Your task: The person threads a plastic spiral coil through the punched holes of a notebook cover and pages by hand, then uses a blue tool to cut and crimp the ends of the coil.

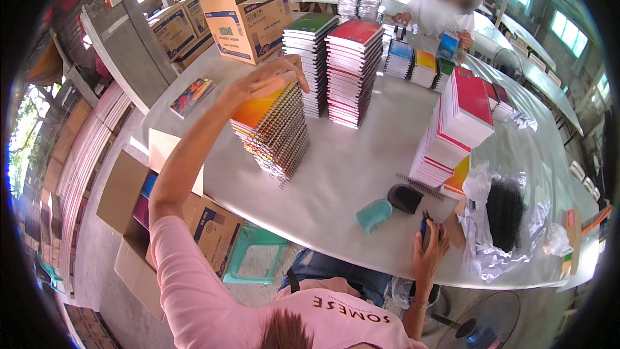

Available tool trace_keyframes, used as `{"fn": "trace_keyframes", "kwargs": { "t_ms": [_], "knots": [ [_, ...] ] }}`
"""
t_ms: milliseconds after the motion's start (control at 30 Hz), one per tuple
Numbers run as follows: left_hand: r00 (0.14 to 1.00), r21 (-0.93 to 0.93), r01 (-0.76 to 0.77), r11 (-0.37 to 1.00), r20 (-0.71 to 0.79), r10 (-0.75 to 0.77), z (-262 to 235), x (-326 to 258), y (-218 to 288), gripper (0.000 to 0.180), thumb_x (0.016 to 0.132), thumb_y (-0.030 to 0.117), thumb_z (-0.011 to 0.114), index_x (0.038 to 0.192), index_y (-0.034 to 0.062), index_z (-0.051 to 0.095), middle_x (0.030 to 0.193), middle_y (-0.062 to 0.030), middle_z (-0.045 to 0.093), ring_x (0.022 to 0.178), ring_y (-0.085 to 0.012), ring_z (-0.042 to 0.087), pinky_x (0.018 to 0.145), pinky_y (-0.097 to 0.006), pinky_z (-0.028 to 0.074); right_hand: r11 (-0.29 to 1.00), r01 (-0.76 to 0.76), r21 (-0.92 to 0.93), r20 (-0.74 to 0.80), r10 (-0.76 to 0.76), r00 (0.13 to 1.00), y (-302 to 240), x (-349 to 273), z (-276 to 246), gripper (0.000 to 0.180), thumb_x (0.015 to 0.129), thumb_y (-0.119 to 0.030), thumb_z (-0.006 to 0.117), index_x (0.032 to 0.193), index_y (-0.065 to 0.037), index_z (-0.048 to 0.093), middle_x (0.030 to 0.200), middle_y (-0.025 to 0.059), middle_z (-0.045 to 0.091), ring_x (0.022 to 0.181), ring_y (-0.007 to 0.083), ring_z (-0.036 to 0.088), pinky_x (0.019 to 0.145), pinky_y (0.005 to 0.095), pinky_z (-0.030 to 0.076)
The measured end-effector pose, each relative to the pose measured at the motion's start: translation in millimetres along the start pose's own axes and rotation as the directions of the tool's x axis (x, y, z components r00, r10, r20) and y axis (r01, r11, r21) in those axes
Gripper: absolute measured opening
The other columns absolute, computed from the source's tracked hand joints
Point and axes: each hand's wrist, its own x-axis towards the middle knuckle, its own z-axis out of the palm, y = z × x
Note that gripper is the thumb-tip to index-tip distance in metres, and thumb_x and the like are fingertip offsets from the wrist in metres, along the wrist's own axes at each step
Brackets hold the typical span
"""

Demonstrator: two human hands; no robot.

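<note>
We rest our left hand [271, 81] on a tall stack of yellow-orange, spiral-bound notebooks [279, 139] at the left of a smooth, pale grey table [361, 161]; whether its bent fingers grip any, we cannot tell. Near the front edge, our right hand [432, 247] clasps a slim blue-and-black hand tool [424, 225] near a rounded black piece [405, 199].

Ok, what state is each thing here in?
Orange notebook stack: piled up, coil-bound
Left hand: over that stack's top
Right hand: closed around a dark hand tool
Green notebook stack: upright
Red notebook stack: upright
Red-and-white pile: staggered
Upper cardboard box: open
Lower cardboard box: open
Black coils: lying on crumpled wrapping
</note>
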Motion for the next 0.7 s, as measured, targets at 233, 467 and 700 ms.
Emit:
{"fn": "trace_keyframes", "kwargs": {
  "t_ms": [233,467,700],
  "knots": [
    [0.969,-0.369,-0.243,0.897,-0.144,0.203,12.3,5.8,-13.3,0.033,0.094,0.016,0.042,0.087,0.0006,0.070,0.089,-0.0107,0.057,0.090,-0.0236,0.055,0.087,-0.035,0.042,0.972,0.003,0.236,-0.247,0.057,0.967,-10.9,24.3,-26.7,0.014,0.091,-0.004,0.061,0.104,-0.002,0.065,0.107,0.0178,0.060,0.107,0.0334,0.056,0.094,0.0410,0.043],
    [0.998,-0.161,-0.037,0.986,-0.050,0.029,10.0,12.8,-14.3,0.032,0.091,0.014,0.040,0.081,-0.0017,0.066,0.081,-0.0113,0.059,0.083,-0.0233,0.057,0.082,-0.035,0.043,0.971,0.205,0.122,-0.466,-0.126,0.876,5.7,143.6,-75.2,0.007,0.085,-0.003,0.065,0.091,0.000,0.067,0.096,0.0165,0.064,0.093,0.0359,0.060,0.083,0.0424,0.046],
    [0.988,0.228,0.050,0.972,-0.151,-0.015,-13.3,-1.5,20.7,0.021,0.089,0.007,0.047,0.099,0.0037,0.065,0.095,-0.0107,0.057,0.093,-0.0282,0.055,0.089,-0.038,0.038,0.936,0.345,-0.062,-0.046,-0.348,0.936,59.2,262.9,-27.6,0.009,0.080,-0.013,0.070,0.087,-0.008,0.072,0.093,0.0139,0.068,0.096,0.0346,0.062,0.089,0.0454,0.046]
  ]
}}
